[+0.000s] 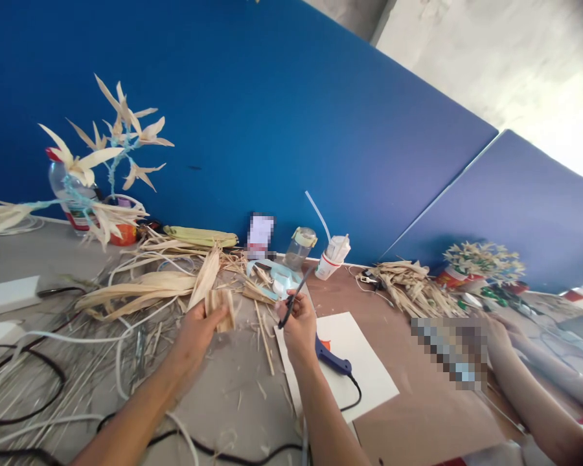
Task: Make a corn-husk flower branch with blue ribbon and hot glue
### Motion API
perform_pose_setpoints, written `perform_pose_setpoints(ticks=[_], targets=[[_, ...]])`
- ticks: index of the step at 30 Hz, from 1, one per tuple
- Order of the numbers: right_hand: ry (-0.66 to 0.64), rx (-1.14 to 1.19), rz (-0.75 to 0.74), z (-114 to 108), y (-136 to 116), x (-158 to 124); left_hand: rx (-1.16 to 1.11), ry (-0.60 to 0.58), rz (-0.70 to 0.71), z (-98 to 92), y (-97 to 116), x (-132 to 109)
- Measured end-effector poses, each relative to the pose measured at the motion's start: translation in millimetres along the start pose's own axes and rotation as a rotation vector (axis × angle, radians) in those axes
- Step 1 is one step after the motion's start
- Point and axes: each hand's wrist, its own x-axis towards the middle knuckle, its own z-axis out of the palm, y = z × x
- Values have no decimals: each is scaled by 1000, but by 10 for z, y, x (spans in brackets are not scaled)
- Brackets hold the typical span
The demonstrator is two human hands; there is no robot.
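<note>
from the head view: pinched between thumb and fingers of the left hand (199, 331), a short pale husk piece (223, 310), grain running roughly near to far. grasped in the right hand (300, 325), a dark slim tool (285, 316), perhaps scissors, slanting from near left to far right, far end leaning away from the husk piece. exact finger placement on the tool too small to make out.

between the two, a gap: husk piece to the left of the tool, at about the same depth, not touching. nearer to the husk piece, the left hand, directly on it at its left side; nearer to the blue glue gun (334, 360), the right hand, with the glue gun just right of the wrist on a white sheet (372, 385).

just far of the husk piece, a long dry leaf (206, 275); touching or merely behind, not clear. farther left, more loose husks (140, 291). well apart at right, another person's hand (496, 336).
</note>
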Motion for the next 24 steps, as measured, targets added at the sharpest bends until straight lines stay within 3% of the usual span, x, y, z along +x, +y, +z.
perform_pose_setpoints(ticks=[4, 7, 10, 15, 20, 24], targets=[[54, -72, -43, -36, -24, 22, 9, -1, -1, -22, 16, 36], [-120, -134, -104, 17, -55, -66, 142, -26, 13, -14, 40, 16], [-286, -128, -76, 118, -36, -177, 367, -34, 95, 12, 66, -33], [-305, 10, 33, 229, 41, -239, 548, -104, 238, 67, 60, -127], [-284, 60, 141, 217, 28, -211, 486, -167, 227, 75, 32, -132], [-311, 71, 169, 202, 9, -211, 224, -138, 81, 61, 37, -82]])
